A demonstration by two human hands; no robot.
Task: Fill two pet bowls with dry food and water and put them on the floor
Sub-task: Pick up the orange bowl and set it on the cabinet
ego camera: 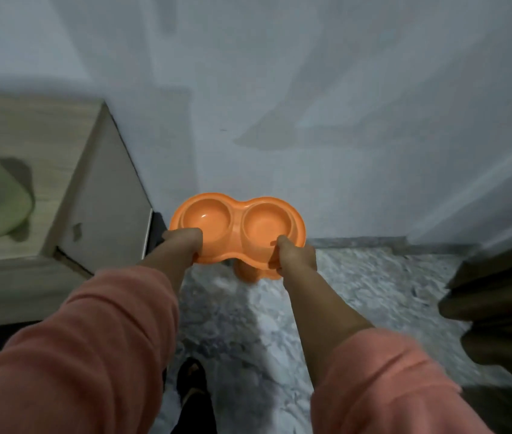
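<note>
Both hands, left (182,242) and right (295,256), have fingers closed on the near rim of the orange double bowl (237,227), held above the floor (358,286) by the wall; both wells look empty, so filling likely comes next.

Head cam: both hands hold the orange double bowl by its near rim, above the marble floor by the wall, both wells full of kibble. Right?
Not quite. The head view shows both wells of the orange double bowl with no kibble in them, only bare orange plastic. The rest holds: the left hand and right hand grip its near rim, above the marble floor by the wall.
</note>
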